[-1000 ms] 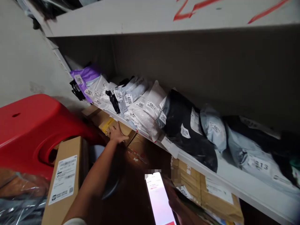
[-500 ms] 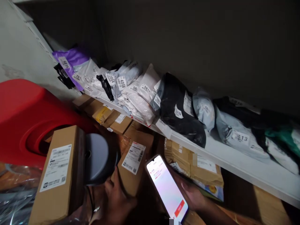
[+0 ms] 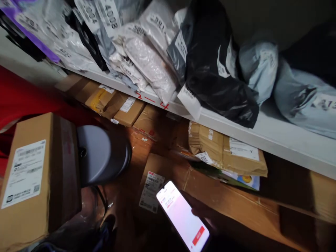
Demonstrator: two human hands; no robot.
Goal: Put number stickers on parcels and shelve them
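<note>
A lit phone (image 3: 181,218) is gripped by my right hand (image 3: 208,224), dark in shadow, with the thumb at the screen's right edge. The screen is pale pink with a red button near its bottom. Just behind the phone, a brown cardboard box (image 3: 168,166) with a white shipping label (image 3: 151,191) shows, its lower part lost in shadow. No part of my left hand can be made out now.
Numbered plastic parcels, including a black one (image 3: 217,77), lie along a white shelf (image 3: 288,143). Below it are cardboard boxes (image 3: 128,112) and a brown parcel (image 3: 223,147). On the left stand a labelled carton (image 3: 63,168), a grey rounded device (image 3: 102,154) and something red (image 3: 31,98).
The view has moved closer to the shelf and lower. My left hand, earlier at the labelled cardboard box, no longer shows. That box appears lower, behind the phone, which stays in my right hand.
</note>
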